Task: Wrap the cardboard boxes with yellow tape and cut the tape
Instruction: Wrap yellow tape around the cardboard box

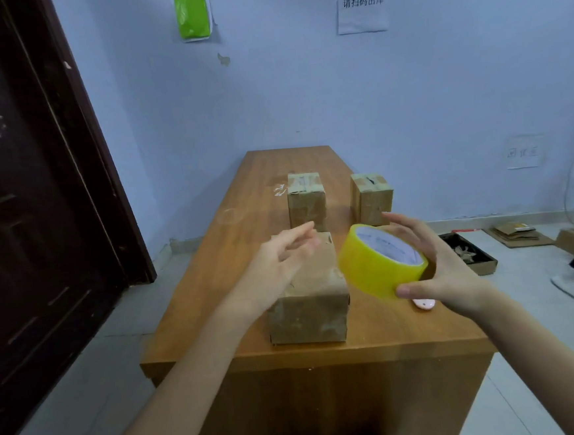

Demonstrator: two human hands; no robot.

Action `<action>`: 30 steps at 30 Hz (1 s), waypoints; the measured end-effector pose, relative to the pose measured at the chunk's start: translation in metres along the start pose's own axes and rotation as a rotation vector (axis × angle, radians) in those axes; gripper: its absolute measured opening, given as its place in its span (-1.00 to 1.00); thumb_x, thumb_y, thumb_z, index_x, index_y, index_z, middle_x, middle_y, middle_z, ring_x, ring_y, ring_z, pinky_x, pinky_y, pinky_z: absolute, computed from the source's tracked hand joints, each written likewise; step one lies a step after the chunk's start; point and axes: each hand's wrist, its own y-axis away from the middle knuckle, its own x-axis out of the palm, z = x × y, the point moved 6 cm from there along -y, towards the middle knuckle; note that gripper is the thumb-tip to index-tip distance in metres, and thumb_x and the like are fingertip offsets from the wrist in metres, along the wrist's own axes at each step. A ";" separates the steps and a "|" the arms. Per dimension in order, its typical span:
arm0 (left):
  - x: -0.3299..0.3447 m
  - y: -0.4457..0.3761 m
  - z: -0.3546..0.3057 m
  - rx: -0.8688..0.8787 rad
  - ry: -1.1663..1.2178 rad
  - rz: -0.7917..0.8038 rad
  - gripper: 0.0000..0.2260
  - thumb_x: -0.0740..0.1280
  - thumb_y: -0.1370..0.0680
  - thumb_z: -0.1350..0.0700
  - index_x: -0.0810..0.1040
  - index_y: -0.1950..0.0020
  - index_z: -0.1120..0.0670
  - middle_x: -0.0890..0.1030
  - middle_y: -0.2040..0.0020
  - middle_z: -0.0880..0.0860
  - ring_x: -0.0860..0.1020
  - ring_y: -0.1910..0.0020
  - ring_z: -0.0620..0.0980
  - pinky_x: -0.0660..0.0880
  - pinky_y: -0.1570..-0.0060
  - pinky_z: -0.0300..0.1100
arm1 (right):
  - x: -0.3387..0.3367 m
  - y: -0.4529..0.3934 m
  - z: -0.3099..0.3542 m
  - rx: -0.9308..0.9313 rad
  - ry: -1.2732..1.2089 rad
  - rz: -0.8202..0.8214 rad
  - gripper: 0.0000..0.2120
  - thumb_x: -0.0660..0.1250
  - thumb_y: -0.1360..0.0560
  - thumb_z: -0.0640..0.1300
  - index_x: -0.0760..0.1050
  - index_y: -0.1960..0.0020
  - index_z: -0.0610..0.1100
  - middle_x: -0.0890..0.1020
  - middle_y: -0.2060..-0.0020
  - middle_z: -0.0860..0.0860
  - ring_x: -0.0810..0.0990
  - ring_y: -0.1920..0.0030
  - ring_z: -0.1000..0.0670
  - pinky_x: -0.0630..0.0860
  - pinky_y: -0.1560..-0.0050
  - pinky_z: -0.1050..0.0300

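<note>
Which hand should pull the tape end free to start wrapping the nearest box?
Probably the left hand: it is open and empty, hovering over the nearest box. The right hand already holds the yellow tape roll.

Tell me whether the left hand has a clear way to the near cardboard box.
Probably yes: the left hand hovers open just above the near cardboard box, nothing between them. The right hand holds the yellow tape roll off to the side.
</note>
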 end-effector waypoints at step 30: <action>-0.006 0.027 -0.003 0.103 0.289 -0.241 -0.78 0.35 -0.43 0.04 0.61 -0.06 -0.08 0.65 -0.01 -0.04 0.61 0.04 -0.06 0.57 -0.01 -0.15 | 0.038 -0.015 0.019 -0.354 0.070 -0.132 -0.07 0.59 -0.22 0.11 0.19 -0.42 -0.09 0.41 -0.37 -0.01 0.42 -0.37 -0.04 0.41 -0.32 0.11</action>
